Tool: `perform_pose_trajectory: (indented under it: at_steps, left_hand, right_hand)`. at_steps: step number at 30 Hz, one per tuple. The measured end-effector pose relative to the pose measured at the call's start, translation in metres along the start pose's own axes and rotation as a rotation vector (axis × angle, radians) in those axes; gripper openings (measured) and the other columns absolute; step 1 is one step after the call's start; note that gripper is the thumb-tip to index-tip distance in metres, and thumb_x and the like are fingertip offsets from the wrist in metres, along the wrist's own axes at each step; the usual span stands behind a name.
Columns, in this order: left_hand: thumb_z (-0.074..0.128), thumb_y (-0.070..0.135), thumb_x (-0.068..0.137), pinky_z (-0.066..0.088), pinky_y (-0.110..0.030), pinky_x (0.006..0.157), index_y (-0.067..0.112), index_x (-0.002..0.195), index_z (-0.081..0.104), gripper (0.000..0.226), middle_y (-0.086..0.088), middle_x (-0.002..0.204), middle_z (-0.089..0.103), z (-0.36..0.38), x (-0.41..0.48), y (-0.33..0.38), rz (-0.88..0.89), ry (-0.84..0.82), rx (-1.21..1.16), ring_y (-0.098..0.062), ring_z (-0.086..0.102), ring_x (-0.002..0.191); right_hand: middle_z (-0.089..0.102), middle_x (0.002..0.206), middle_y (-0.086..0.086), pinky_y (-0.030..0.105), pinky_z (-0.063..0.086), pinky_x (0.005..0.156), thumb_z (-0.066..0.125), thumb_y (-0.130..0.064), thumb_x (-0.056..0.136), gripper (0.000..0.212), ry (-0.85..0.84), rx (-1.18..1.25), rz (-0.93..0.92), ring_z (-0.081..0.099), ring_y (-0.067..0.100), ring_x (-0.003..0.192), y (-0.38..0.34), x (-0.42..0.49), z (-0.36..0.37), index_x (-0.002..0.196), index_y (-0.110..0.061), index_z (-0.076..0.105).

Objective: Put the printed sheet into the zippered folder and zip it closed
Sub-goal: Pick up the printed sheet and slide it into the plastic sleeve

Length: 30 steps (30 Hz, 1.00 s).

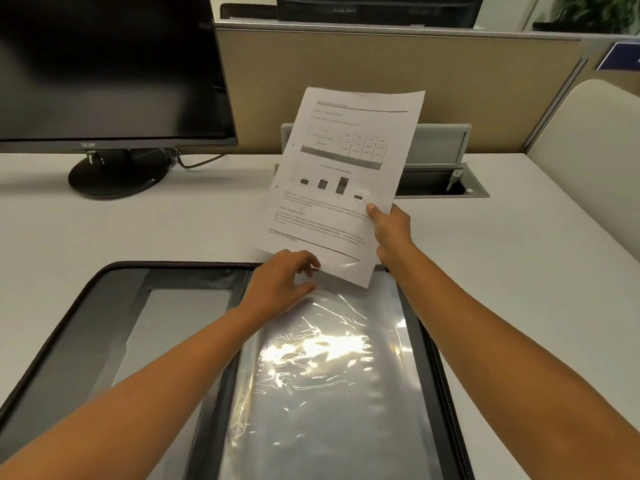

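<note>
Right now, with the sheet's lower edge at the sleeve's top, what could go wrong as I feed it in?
1. The right hand pinches the printed sheet by one side edge only, and it hangs skewed; its lower corner could catch the clear sleeve at its opening and crease.
2. The sleeve looks wrinkled, so the paper may jam partway.
3. The left hand sits at the opening; if it shifts, the mouth may close.

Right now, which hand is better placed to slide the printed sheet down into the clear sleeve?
Right. The right hand pinches the printed sheet at its right edge, its lower corner over the clear sleeve; the left hand holds the sleeve's top edge.
</note>
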State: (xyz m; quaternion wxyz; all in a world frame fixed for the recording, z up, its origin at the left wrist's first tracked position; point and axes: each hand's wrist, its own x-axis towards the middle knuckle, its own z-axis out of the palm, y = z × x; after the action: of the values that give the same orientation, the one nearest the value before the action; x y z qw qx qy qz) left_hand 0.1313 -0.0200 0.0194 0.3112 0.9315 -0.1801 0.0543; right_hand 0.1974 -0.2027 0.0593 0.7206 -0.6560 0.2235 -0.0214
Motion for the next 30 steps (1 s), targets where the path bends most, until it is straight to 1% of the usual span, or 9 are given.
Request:
perform_pose_trajectory:
  at_steps: [3,8,11,13,15,20,23,25,30]
  left_hand:
    - [0.074,0.022,0.074,0.047,-0.031,0.077,0.020,0.104,0.060,0.033,0.007,0.088,0.065,-0.009,0.004,-0.005,-0.011,-0.075,-0.048,-0.013,0.057,0.086]
    - [0.073,0.034,0.074,0.034,-0.030,0.080,0.025,0.104,0.059,0.035,0.017,0.084,0.057,-0.023,0.014,-0.021,-0.031,-0.181,0.076,-0.011,0.047,0.095]
    - [0.072,0.037,0.074,0.040,-0.031,0.080,0.024,0.103,0.060,0.034,0.016,0.083,0.056,-0.035,0.018,-0.036,-0.109,-0.264,0.112,-0.010,0.047,0.091]
    - [0.071,0.031,0.077,0.044,-0.024,0.077,0.021,0.102,0.061,0.029,0.008,0.088,0.062,-0.044,0.021,-0.046,-0.152,-0.306,0.064,-0.011,0.054,0.087]
    - [0.068,0.021,0.080,0.038,-0.007,0.067,0.016,0.100,0.061,0.022,-0.001,0.094,0.066,-0.051,0.021,-0.053,-0.157,-0.333,0.021,-0.003,0.054,0.079]
    - [0.064,0.012,0.083,0.038,-0.007,0.062,0.018,0.097,0.058,0.016,0.002,0.093,0.063,-0.060,0.023,-0.061,-0.172,-0.357,-0.013,-0.003,0.051,0.075]
    - [0.065,0.012,0.082,0.038,-0.015,0.064,0.018,0.095,0.058,0.016,-0.002,0.093,0.065,-0.057,0.022,-0.061,-0.171,-0.357,-0.058,-0.024,0.056,0.080]
    - [0.065,0.012,0.082,0.039,-0.019,0.066,0.016,0.094,0.059,0.014,-0.005,0.095,0.067,-0.054,0.021,-0.060,-0.174,-0.323,-0.091,-0.031,0.057,0.084]
    - [0.063,0.008,0.082,0.041,-0.013,0.066,0.022,0.087,0.058,0.015,-0.004,0.095,0.067,-0.053,0.021,-0.057,-0.199,-0.298,-0.199,-0.017,0.057,0.080]
  right_hand:
    - [0.059,0.122,0.009,0.041,0.049,0.084,0.053,-0.019,0.091,0.032,-0.015,-0.051,0.031,0.057,0.023,0.093,0.001,0.005,-0.011,0.122,-0.012,0.052]
    - [0.059,0.123,0.011,0.042,0.048,0.086,0.054,-0.016,0.090,0.032,-0.027,-0.078,0.088,0.056,0.024,0.094,0.005,0.011,-0.020,0.122,-0.010,0.052]
    - [0.058,0.124,0.013,0.046,0.049,0.090,0.055,-0.013,0.089,0.034,-0.033,-0.064,0.124,0.058,0.029,0.103,0.007,0.016,-0.023,0.122,-0.008,0.051]
    - [0.059,0.124,0.013,0.048,0.049,0.092,0.056,-0.011,0.089,0.034,-0.046,-0.049,0.159,0.058,0.032,0.107,0.010,0.019,-0.025,0.123,-0.008,0.051]
    - [0.058,0.125,0.014,0.051,0.047,0.095,0.057,-0.010,0.088,0.035,-0.057,-0.045,0.192,0.058,0.033,0.108,0.014,0.022,-0.026,0.122,-0.007,0.051]
    - [0.060,0.122,0.014,0.053,0.047,0.095,0.058,-0.010,0.087,0.033,-0.076,-0.042,0.261,0.058,0.033,0.106,0.021,0.026,-0.028,0.119,-0.008,0.053]
    - [0.060,0.122,0.014,0.053,0.046,0.095,0.058,-0.009,0.087,0.033,-0.087,-0.060,0.272,0.059,0.032,0.105,0.023,0.029,-0.029,0.119,-0.008,0.053]
    - [0.060,0.122,0.014,0.052,0.047,0.094,0.058,-0.009,0.086,0.034,-0.093,-0.092,0.261,0.059,0.032,0.104,0.022,0.031,-0.029,0.119,-0.007,0.053]
    - [0.059,0.121,0.014,0.051,0.049,0.089,0.058,-0.010,0.087,0.034,-0.144,-0.218,0.253,0.058,0.029,0.094,0.017,0.036,-0.027,0.120,-0.007,0.051]
